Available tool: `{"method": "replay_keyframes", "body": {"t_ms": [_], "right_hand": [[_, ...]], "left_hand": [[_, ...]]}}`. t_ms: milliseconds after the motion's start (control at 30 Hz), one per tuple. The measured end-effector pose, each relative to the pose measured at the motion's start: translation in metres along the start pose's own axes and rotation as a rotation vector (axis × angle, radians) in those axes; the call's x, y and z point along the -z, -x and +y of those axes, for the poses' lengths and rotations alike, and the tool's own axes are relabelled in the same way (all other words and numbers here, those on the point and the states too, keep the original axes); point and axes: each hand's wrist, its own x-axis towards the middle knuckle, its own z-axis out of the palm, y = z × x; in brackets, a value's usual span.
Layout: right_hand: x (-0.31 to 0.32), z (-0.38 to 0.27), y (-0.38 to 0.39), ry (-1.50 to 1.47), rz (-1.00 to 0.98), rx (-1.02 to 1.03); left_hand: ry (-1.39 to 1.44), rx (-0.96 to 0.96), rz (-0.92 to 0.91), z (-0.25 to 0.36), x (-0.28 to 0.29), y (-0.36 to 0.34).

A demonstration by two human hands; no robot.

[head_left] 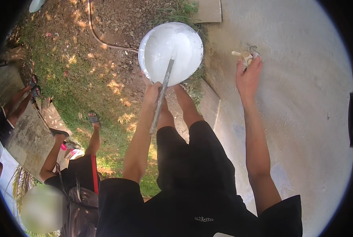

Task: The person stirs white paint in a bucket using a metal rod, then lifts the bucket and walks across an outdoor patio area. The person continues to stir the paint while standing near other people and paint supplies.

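A white bucket (143,51) of white paint or a similar liquid is ahead of my legs. My left hand (152,93) is closed at its near rim. A long, paint-smeared stick (163,96) stands tilted in the bucket, its lower end in the white liquid, and passes right beside my left fingers. To the right, my right hand (249,77) reaches out to the grey concrete surface (298,98). Its fingers are closed round a small tool with a short pale handle (236,53), perhaps a paintbrush; its working end is partly hidden by my fingers. Whitish smears lie around it.
A brown hose (101,42) runs over bare soil to the bucket. Grass (72,91) spreads at the left. Another person in black shorts with a red stripe (94,173) is at lower left; a further person's legs (20,100) show beyond, near a concrete slab (30,132).
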Motion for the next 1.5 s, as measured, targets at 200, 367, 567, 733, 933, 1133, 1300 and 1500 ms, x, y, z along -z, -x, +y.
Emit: {"method": "replay_keyframes", "body": {"t_ms": [200,367,567,733,933,1133,1300,1500], "right_hand": [[0.002,0.004,-0.005,-0.092,0.003,0.07],[0.004,0.007,-0.004,-0.073,0.03,0.14],[0.01,0.004,-0.006,-0.096,-0.062,0.091],[0.012,0.01,-0.008,-0.107,-0.084,0.149],[0.017,0.017,-0.011,-0.126,-0.167,0.17],[0.022,0.011,-0.013,-0.118,-0.208,0.137],[0.02,0.019,-0.011,-0.101,-0.147,0.23],[-0.015,0.037,0.031,-0.754,-0.209,-0.382]], "left_hand": [[-0.127,0.002,-0.121,-0.05,-0.042,-0.053],[-0.173,-0.034,-0.251,-0.07,-0.06,-0.063],[-0.397,-0.188,-0.203,-0.072,-0.068,-0.056],[-0.414,-0.203,-0.2,-0.069,-0.071,-0.055],[-0.394,-0.169,-0.209,-0.063,-0.071,-0.049],[-0.383,-0.156,-0.21,-0.066,-0.069,-0.047],[-0.4,-0.177,-0.199,-0.066,-0.07,-0.048],[-0.282,-0.095,-0.192,-0.059,-0.076,-0.034]]}}
